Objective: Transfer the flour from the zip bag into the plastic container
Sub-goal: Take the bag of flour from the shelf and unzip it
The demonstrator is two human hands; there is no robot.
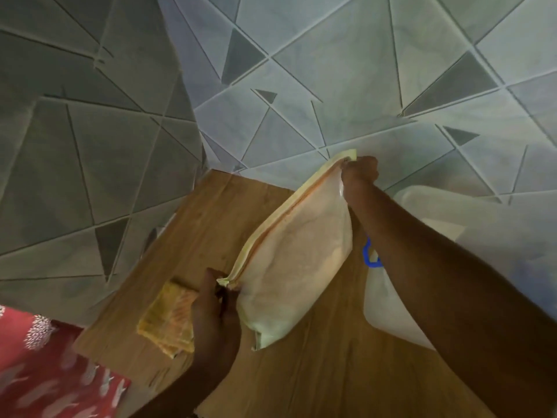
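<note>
A: Start nearest. What is the left hand doing?

B: Its fingers pinch the near corner of the zip bag, right at the end of the zip strip. I judge that it anchors that end so the strip stays taut.

A: And the folded yellow cloth?

B: It lies by the left edge of the surface, just beside that hand, touching nothing of the task. Probably kept there for spills.

A: Where does the bag itself sit?

B: Mid-surface, its bottom resting on the wood, its body sagging with flour and its zip edge slanting up and away toward the far edge. Resting it there lets the surface carry the weight while both hands work on the top.

A: The right hand?

B: At the far, raised corner, fingers curled round the zip end, gripping it. The strip looks closed along its length, so I take this as the opening step, with no flour moved yet.

A: The plastic container?

B: On the right side, partly under the right forearm, just beside the bag, with a blue clip at its rim. Close enough for a short tip over, I'd say. Beyond it, a pale lid or tub by the far edge; blurred, I cannot tell which.
</note>
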